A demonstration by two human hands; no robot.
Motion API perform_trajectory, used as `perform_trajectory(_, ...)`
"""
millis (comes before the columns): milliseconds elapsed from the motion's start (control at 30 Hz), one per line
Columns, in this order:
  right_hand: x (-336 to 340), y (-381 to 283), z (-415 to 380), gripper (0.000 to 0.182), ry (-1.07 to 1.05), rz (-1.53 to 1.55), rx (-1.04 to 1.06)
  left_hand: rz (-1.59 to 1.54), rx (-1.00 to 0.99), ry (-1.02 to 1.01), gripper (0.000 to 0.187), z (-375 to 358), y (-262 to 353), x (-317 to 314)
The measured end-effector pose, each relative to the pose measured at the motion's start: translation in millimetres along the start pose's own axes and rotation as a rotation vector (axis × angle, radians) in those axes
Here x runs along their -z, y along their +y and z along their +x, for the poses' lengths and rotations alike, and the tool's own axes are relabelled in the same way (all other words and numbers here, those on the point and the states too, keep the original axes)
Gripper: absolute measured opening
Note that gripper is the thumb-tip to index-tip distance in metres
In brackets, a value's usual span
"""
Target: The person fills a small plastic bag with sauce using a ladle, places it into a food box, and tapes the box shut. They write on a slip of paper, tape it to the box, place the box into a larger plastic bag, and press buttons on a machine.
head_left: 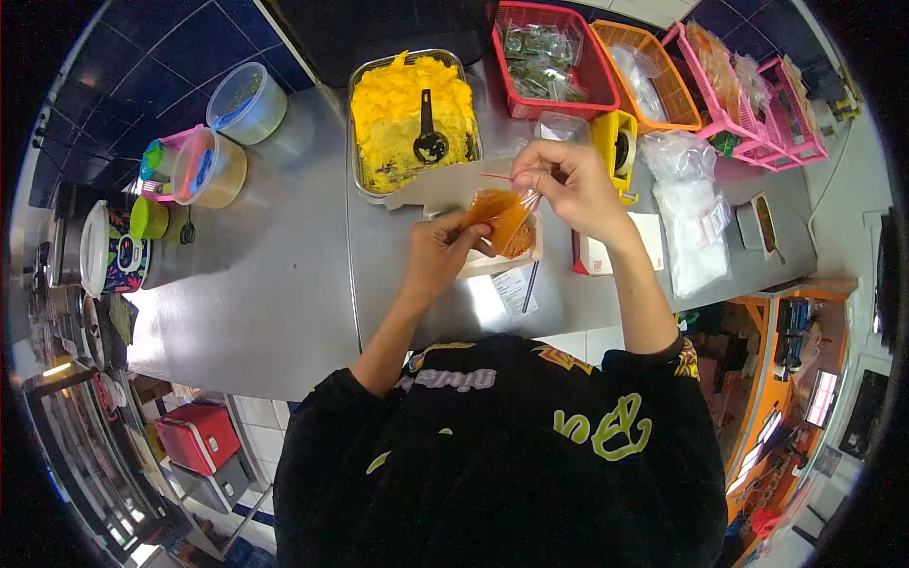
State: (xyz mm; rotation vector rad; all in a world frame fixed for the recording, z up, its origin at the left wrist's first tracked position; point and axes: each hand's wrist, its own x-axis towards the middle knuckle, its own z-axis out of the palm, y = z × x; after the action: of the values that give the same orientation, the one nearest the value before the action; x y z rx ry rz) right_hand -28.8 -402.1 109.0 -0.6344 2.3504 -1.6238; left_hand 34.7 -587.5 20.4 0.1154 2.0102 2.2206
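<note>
A clear plastic bag of orange sauce [496,214] is held up over the counter. My left hand [437,248] is closed around its lower left side. The fingers of my right hand [570,187] pinch the gathered top of the bag, where a thin red tie [496,176] sticks out to the left. Beneath the bag sits an open cardboard food box [473,271] with its lid tilted back. Some reddish-brown food shows inside it, partly hidden by the bag and hands. A printed slip [516,289] and a dark pen [531,284] lie in front of the box.
Behind the box stands a tray of yellow food [379,95] with a black spoon [429,133] in it. Red [606,99], orange [677,121] and pink baskets [757,147] line the back right. Plastic bags [691,227] lie right; clear tubs [227,175] stand left.
</note>
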Motion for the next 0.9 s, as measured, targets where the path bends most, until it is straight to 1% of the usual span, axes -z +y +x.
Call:
perform_trajectory(133,-5,-7,-6,0.005,-0.014,-0.105,0.006,0.013,0.046,-0.005,0.012,-10,-3,1)
perform_trajectory(200,-11,1,-5,0.007,0.001,-0.083,0.107,-0.065,0.077,0.050,0.012,-15,1,-1)
perform_trajectory(233,-12,-4,-7,0.008,-0.004,-0.087,0.101,-0.067,0.086,0.046,0.012,-19,-3,5)
perform_trajectory(267,-14,-2,-8,0.008,-0.003,-0.084,0.092,0.102,0.084,0.053,0.013,-23,-10,14)
perform_trajectory(300,-15,1,-10,0.009,-0.020,-0.106,0.132,0.273,0.080,0.058,0.015,-26,-14,23)
perform_trajectory(333,-18,5,-11,0.010,-0.036,-0.127,0.173,0.275,0.088,0.054,0.015,-29,-14,29)
perform_trajectory(367,-22,11,-12,0.015,-0.057,-0.209,0.218,0.337,-0.026,0.214,0.018,-31,-15,35)
perform_trajectory(400,-31,19,-14,0.015,-0.056,-0.203,0.209,0.399,-0.139,0.373,0.020,-34,-14,39)
perform_trajectory(433,-42,29,-17,0.017,-0.123,-0.250,0.161,0.400,-0.129,0.368,0.020,-32,-9,43)
perform_trajectory(467,-53,40,-19,0.020,-0.190,-0.297,0.114,0.623,-0.300,0.445,0.023,-26,1,46)
perform_trajectory(500,-66,56,-23,0.020,-0.191,-0.293,0.107,0.846,-0.474,0.518,0.025,-20,8,47)
perform_trajectory(533,-80,76,-26,0.022,-0.284,-0.394,0.087,0.846,-0.468,0.514,0.025,-13,10,47)
perform_trajectory(567,-86,86,-29,0.024,-0.377,-0.494,0.068,0.953,-0.506,0.467,0.025,-4,11,47)
perform_trajectory(600,-84,87,-30,0.024,-0.378,-0.492,0.063,1.058,-0.545,0.418,0.025,4,10,47)
perform_trajectory(633,-79,88,-30,0.025,-0.075,-0.550,0.278,1.055,-0.541,0.418,0.025,10,1,53)
perform_trajectory(667,-71,88,-30,0.028,0.232,-0.596,0.488,1.015,-0.488,0.345,0.025,15,-12,62)
perform_trajectory(700,-55,74,-28,0.030,0.405,-0.708,0.412,0.973,-0.433,0.268,0.024,17,-21,69)
perform_trajectory(733,-38,64,-26,0.032,0.581,-0.818,0.330,0.971,-0.428,0.261,0.024,17,-23,72)
perform_trajectory(767,-27,79,-25,0.032,0.582,-0.820,0.321,0.922,-0.388,0.238,0.023,18,-25,74)
perform_trajectory(833,-12,113,-21,0.031,0.493,-0.769,0.191,0.872,-0.351,0.208,0.022,21,-28,72)
perform_trajectory(867,-13,120,-23,0.031,0.495,-0.770,0.191,0.826,-0.315,0.236,0.021,23,-32,71)
perform_trajectory(900,-15,125,-23,0.032,0.400,-0.594,0.147,0.781,-0.276,0.266,0.020,24,-37,71)
